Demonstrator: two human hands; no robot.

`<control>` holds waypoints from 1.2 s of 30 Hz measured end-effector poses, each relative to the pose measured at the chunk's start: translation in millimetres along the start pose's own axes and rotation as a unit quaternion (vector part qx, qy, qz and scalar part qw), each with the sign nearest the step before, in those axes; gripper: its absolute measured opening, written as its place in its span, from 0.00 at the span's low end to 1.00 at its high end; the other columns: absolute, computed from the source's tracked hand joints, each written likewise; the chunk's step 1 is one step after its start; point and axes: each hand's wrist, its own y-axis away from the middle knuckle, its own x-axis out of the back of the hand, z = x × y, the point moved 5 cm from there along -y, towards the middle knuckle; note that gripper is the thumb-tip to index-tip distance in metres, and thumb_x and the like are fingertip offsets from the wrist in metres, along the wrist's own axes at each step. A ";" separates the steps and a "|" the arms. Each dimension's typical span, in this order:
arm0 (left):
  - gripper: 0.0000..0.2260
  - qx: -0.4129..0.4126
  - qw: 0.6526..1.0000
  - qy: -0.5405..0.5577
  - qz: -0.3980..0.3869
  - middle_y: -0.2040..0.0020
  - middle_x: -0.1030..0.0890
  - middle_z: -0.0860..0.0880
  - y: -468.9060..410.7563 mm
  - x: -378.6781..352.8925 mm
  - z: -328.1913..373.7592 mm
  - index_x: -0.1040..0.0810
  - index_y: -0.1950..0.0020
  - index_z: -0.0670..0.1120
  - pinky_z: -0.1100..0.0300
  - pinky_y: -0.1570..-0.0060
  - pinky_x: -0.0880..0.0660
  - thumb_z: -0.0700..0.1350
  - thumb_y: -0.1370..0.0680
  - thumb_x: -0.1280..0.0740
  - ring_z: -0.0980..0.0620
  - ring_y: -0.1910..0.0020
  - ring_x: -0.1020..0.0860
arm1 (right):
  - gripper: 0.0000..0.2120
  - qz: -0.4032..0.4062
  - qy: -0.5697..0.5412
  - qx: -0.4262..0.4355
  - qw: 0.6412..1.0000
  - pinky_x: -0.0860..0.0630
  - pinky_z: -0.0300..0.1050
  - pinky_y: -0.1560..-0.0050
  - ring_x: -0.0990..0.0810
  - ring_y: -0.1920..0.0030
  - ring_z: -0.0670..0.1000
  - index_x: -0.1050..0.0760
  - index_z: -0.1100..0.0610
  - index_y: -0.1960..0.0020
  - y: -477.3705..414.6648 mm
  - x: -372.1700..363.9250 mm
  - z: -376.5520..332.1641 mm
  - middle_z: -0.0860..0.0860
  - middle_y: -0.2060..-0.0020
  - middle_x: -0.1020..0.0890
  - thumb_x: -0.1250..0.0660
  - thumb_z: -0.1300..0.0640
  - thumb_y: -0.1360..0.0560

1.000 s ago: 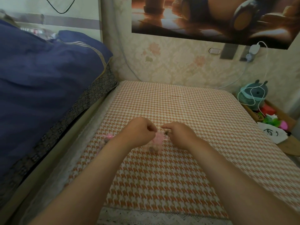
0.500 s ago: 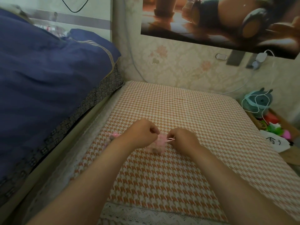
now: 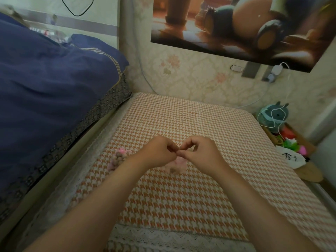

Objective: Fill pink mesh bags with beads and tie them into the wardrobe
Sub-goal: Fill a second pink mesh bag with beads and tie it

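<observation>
a home bedroom (blue duvet (image 3: 45, 84), floral wallpaper (image 3: 196, 75)).

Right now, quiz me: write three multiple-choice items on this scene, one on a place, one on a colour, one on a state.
1. Where does the filled bag lie?
A on the blue quilt
B on the cloth, left of the left hand
C in the side box

2. The cloth's pattern is:
A green and black
B plain blue
C orange and white

3. The left hand and right hand are:
A pinching at the pink bag between them
B flat on the cloth
C far apart

Key: B, it sits on the cloth beside that arm; C, the houndstooth shows those colours; A, curled fingertips meet over the bag.
</observation>
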 end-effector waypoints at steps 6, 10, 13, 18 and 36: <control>0.07 -0.007 0.998 0.040 -0.040 0.58 0.15 0.47 4.5 -19.6 16.3 0.15 0.50 0.47 0.52 0.57 0.17 0.40 0.25 0.30 0.50 0.59 0.16 | 0.04 0.011 0.031 0.029 0.999 0.29 0.38 0.61 0.23 0.66 0.33 0.14 0.47 0.56 18.5 17.7 8.4 0.41 0.59 0.14 0.21 0.52 0.30; 0.05 -0.004 0.995 0.063 -0.072 0.60 0.15 0.46 4.7 -29.3 21.2 0.16 0.51 0.45 0.58 0.58 0.17 0.41 0.24 0.31 0.53 0.63 0.17 | 0.05 0.015 0.062 0.058 0.996 0.32 0.33 0.61 0.23 0.62 0.32 0.13 0.45 0.52 22.3 23.0 6.3 0.39 0.57 0.15 0.22 0.51 0.28; 0.04 -0.006 0.996 0.052 -0.078 0.61 0.15 0.46 2.9 -32.5 21.9 0.15 0.53 0.45 0.54 0.57 0.18 0.42 0.25 0.29 0.53 0.64 0.18 | 0.04 -0.009 0.079 0.053 0.995 0.26 0.38 0.58 0.21 0.59 0.36 0.13 0.44 0.51 18.1 20.7 13.6 0.39 0.56 0.15 0.24 0.49 0.26; 0.07 0.008 0.996 0.068 -0.053 0.61 0.16 0.48 -2.5 -33.1 21.2 0.15 0.49 0.45 0.59 0.58 0.18 0.40 0.24 0.30 0.54 0.63 0.18 | 0.05 -0.004 0.061 0.041 0.997 0.22 0.43 0.49 0.21 0.53 0.39 0.14 0.46 0.50 6.7 23.3 26.4 0.40 0.52 0.18 0.28 0.50 0.22; 0.08 -0.010 0.998 -0.052 0.015 0.51 0.18 0.52 -15.5 -19.1 8.3 0.17 0.46 0.47 0.69 0.63 0.28 0.41 0.22 0.33 0.60 0.58 0.22 | 0.07 -0.086 0.266 -0.055 0.958 0.20 0.51 0.53 0.20 0.54 0.51 0.18 0.48 0.47 -12.0 -8.1 91.8 0.46 0.54 0.17 0.31 0.48 0.23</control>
